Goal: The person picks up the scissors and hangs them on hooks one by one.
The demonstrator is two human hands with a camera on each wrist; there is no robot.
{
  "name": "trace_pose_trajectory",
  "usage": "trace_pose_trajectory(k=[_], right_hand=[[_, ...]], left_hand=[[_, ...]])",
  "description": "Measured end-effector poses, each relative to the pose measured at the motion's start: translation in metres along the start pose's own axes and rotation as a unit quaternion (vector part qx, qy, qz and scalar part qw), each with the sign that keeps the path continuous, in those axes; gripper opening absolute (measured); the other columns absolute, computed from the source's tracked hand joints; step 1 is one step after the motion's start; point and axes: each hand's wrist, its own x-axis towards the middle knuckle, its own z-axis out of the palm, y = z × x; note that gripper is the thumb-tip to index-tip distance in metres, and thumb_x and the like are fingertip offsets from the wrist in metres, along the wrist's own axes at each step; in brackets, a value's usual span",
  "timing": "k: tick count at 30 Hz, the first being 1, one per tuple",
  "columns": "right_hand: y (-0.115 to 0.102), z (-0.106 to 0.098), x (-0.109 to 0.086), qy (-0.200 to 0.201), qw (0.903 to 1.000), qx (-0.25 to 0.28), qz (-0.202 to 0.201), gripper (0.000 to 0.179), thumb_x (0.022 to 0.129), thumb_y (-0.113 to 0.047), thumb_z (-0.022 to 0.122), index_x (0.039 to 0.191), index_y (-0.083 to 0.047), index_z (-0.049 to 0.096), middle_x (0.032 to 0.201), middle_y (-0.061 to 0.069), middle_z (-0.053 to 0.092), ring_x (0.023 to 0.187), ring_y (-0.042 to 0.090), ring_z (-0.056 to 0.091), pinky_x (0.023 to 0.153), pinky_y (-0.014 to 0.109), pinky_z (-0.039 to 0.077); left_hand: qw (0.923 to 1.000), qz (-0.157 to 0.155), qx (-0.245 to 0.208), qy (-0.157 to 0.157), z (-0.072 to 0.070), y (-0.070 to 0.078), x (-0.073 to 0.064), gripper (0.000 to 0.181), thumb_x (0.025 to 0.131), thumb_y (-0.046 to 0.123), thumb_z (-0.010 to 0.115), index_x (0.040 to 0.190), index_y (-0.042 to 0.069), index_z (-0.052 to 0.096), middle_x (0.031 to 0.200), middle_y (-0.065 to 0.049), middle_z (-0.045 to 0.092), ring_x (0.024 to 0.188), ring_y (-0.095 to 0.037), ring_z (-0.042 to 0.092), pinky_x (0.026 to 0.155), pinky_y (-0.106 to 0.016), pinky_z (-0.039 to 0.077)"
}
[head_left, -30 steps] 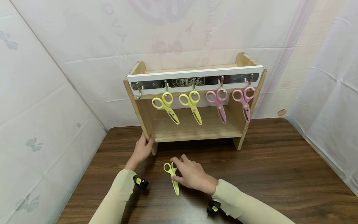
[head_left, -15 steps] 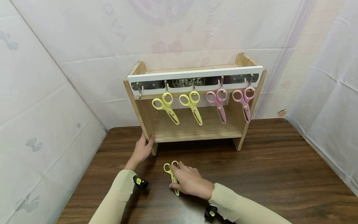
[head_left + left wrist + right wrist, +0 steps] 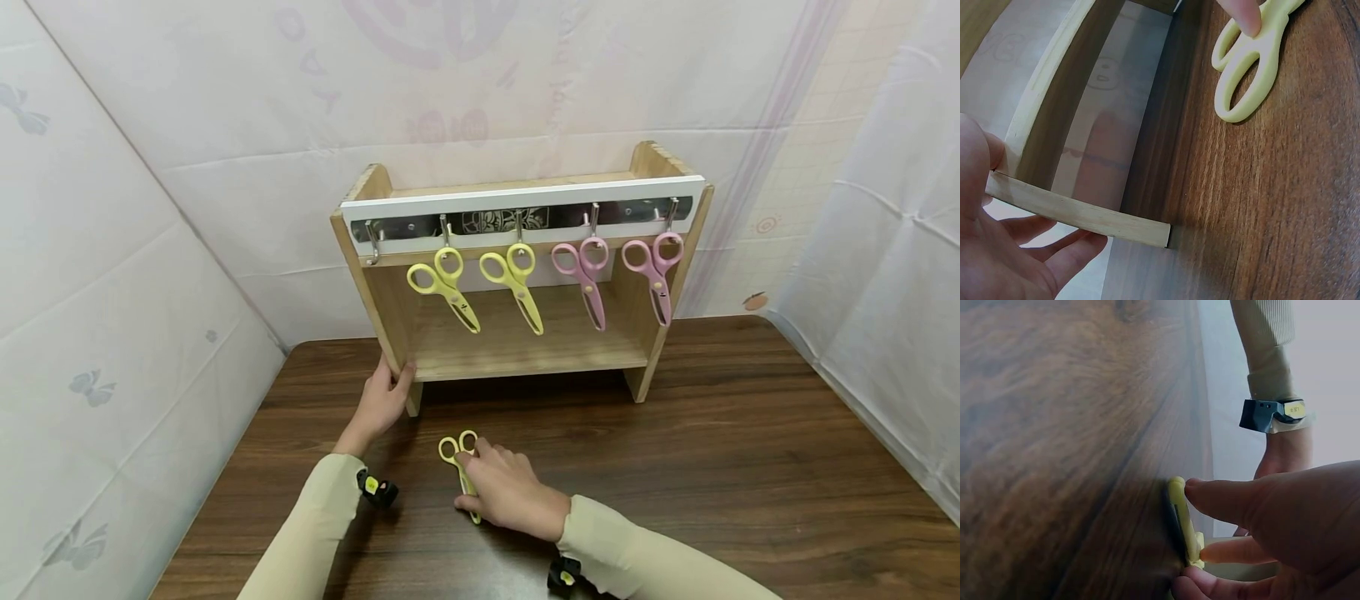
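Note:
My left hand (image 3: 381,402) grips the lower left side panel of a small wooden shelf (image 3: 525,357). In the left wrist view its fingers (image 3: 1079,253) lie behind the panel's edge, with the thumb on the other side. Yellow scissors (image 3: 466,483) lie on the table in front of the shelf, finger loops toward it. Over them is my right hand (image 3: 513,496), pinching them around the middle, partly hiding the blades. Up close in the right wrist view, thumb and fingertips touch the scissors (image 3: 1189,528), which lie close to the tabletop.
A hook rail (image 3: 420,227) crosses the shelf's front. Yellow scissors (image 3: 444,287) and a second yellow pair (image 3: 513,279) hang there, then pink scissors (image 3: 585,275) and another pink pair (image 3: 657,271). The leftmost hook (image 3: 372,242) bears nothing. White patterned cloth (image 3: 247,167) surrounds the brown table (image 3: 750,467).
My right hand has shifted slightly down and left onto the scissors, its fingers drawing in on them. The left hand and the shelf stay as they were.

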Motion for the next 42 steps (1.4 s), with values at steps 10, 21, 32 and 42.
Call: trace_pose_trajectory(k=[10,21,32,42], right_hand=[[0.000,0.007,-0.002,0.030,0.9992,-0.021,-0.013,0.050,0.083,-0.046,0.086,0.122,-0.018,0.072,0.105,0.007,0.064,0.073,0.020,0.061,0.046,0.034,0.047],[0.001,0.008,-0.001,0.033,0.9992,-0.019,-0.015,0.049,0.082,-0.045,0.086,0.121,-0.018,0.072,0.101,0.004,0.062,0.070,0.017,0.059,0.044,0.032,0.044],[0.011,0.004,-0.008,0.025,0.9991,-0.012,-0.033,0.037,0.086,-0.033,0.086,0.118,-0.024,0.071,0.086,-0.004,0.053,0.065,0.012,0.053,0.041,0.027,0.038],[0.026,-0.003,-0.015,0.031,0.9980,0.000,-0.056,0.040,0.089,-0.015,0.082,0.125,-0.027,0.070,0.089,-0.001,0.057,0.068,0.016,0.058,0.042,0.025,0.037]], left_hand=[[1.0000,0.000,0.003,-0.001,0.000,0.001,0.000,0.059,0.112,0.033,0.041,0.163,0.013,0.020,0.147,-0.032,0.048,0.129,-0.046,0.055,0.092,-0.060,0.054],[0.9999,0.008,0.007,0.006,0.000,0.001,0.000,0.057,0.112,0.032,0.042,0.162,0.013,0.022,0.146,-0.032,0.049,0.129,-0.047,0.055,0.091,-0.060,0.055],[0.9999,0.005,0.008,0.007,0.000,0.002,-0.001,0.058,0.112,0.031,0.043,0.163,0.014,0.021,0.145,-0.032,0.050,0.127,-0.046,0.056,0.090,-0.059,0.056],[1.0000,0.004,0.008,0.005,0.000,0.000,0.000,0.058,0.112,0.032,0.042,0.163,0.013,0.021,0.146,-0.033,0.049,0.127,-0.047,0.057,0.090,-0.059,0.056]])
